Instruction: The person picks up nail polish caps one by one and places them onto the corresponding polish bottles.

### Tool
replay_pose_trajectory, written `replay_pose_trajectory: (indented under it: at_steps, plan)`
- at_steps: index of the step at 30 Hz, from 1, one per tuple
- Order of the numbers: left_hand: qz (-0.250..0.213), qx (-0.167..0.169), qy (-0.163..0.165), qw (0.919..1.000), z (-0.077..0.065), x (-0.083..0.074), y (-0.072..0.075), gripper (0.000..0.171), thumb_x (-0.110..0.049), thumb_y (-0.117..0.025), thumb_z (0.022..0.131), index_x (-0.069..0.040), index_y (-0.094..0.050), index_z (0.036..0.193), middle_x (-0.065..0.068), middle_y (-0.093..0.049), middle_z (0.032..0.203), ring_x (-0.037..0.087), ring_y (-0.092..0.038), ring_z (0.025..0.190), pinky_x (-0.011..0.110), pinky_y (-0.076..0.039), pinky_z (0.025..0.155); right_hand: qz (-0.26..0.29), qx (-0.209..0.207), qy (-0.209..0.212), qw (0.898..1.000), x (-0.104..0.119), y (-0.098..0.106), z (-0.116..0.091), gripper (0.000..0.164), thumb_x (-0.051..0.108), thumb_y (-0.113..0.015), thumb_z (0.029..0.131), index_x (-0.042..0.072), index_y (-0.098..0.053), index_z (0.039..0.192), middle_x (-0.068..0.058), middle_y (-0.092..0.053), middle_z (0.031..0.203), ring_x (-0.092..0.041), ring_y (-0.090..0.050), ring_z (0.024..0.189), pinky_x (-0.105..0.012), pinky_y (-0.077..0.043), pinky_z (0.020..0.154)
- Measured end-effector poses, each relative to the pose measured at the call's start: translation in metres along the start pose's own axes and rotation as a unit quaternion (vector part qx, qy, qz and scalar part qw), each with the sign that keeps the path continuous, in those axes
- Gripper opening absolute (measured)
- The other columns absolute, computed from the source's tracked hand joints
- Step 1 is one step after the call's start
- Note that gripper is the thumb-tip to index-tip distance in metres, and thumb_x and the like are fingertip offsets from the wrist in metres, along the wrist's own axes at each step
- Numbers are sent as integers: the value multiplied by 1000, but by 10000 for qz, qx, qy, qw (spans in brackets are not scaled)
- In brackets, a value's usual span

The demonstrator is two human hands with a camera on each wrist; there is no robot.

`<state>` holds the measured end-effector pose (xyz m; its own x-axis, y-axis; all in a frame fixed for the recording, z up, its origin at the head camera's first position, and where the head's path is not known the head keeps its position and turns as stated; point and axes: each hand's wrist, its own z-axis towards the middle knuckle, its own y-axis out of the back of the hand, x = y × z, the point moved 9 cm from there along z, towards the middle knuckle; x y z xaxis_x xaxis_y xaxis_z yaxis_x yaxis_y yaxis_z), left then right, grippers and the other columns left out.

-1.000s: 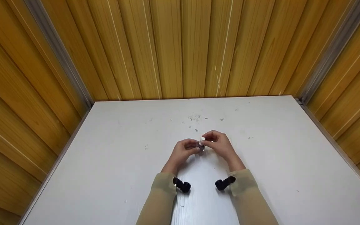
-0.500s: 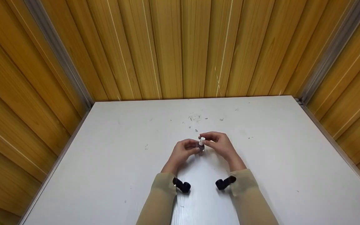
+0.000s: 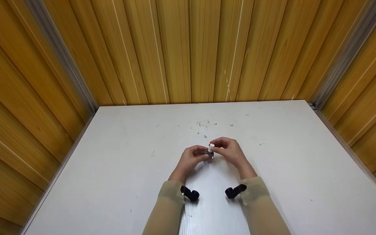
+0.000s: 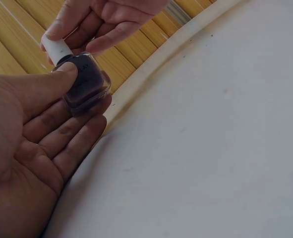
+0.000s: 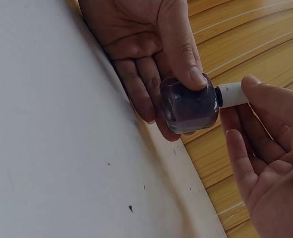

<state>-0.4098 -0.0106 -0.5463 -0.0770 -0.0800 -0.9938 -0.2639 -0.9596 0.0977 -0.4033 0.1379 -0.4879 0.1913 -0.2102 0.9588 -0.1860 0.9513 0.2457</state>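
Observation:
A small clear nail polish bottle [image 4: 90, 82] with dark purple polish is between my hands, over the middle of the table. My left hand [image 3: 189, 160] pinches its glass body, thumb on the front face and fingers behind. The thumb and fingers of my right hand [image 3: 232, 152] grip the white cap [image 5: 233, 94]. A short dark band, the neck area, shows between cap and glass in the right wrist view. Whether the cap is loose on the neck I cannot tell. In the left wrist view the right fingertips partly cover the cap.
The white table [image 3: 109, 169] has dark specks and scuff marks [image 3: 203, 123] beyond the hands. Yellow wood-patterned panels [image 3: 188, 52] stand behind it and at both sides. A black wrist camera [image 3: 191, 194] sits on each sleeve.
My right forefinger and thumb have shifted slightly around the white cap, straightening and then bending again. The left hand and the bottle stay in nearly the same place.

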Motion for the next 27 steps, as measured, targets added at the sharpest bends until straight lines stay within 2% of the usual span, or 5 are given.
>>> replay_pose_trajectory:
  at_steps: [4, 7, 14, 22, 27]
  plan:
    - [45, 23, 7, 10000, 0, 0, 0, 27, 0, -74, 92, 4, -69, 118, 21, -76, 115, 28, -75, 107, 32, -60, 94, 0, -75, -37, 10000, 14, 1, -7, 24, -1, -76, 89, -11, -70, 110, -21, -75, 106, -9, -66, 89, -18, -51, 79]
    - [97, 16, 41, 9999, 0, 1, 0, 27, -1, -74, 92, 3, -70, 118, 19, -76, 116, 27, -75, 108, 33, -59, 96, -42, -125, -87, 9999, 3, 2, -2, 27, 0, -76, 89, -11, -70, 113, -26, -74, 110, -13, -67, 91, -17, -51, 80]
    - [-24, 29, -2, 10000, 0, 1, 0, 28, 1, -74, 91, 5, -69, 118, 21, -76, 115, 27, -75, 108, 32, -60, 94, 59, 65, -27, 10000, -18, 2, 6, 37, 4, -75, 92, -8, -67, 126, -28, -70, 125, -39, -66, 121, -14, -51, 90]
    - [-195, 108, -74, 9997, 0, 0, -1, 29, 3, -73, 91, 8, -68, 119, 24, -75, 115, 25, -75, 105, 29, -61, 92, 141, 233, 184, 9995, -16, -1, 7, 31, 3, -75, 91, -7, -71, 120, -26, -73, 120, -9, -70, 104, -17, -52, 90]
    - [-130, 83, -111, 9998, 0, -1, 0, 28, 3, -74, 90, 8, -68, 118, 23, -75, 114, 25, -76, 104, 30, -61, 92, 67, 191, 145, 9997, -17, -1, 7, 29, 5, -77, 91, -7, -72, 117, -25, -74, 117, -4, -69, 97, -16, -52, 87]
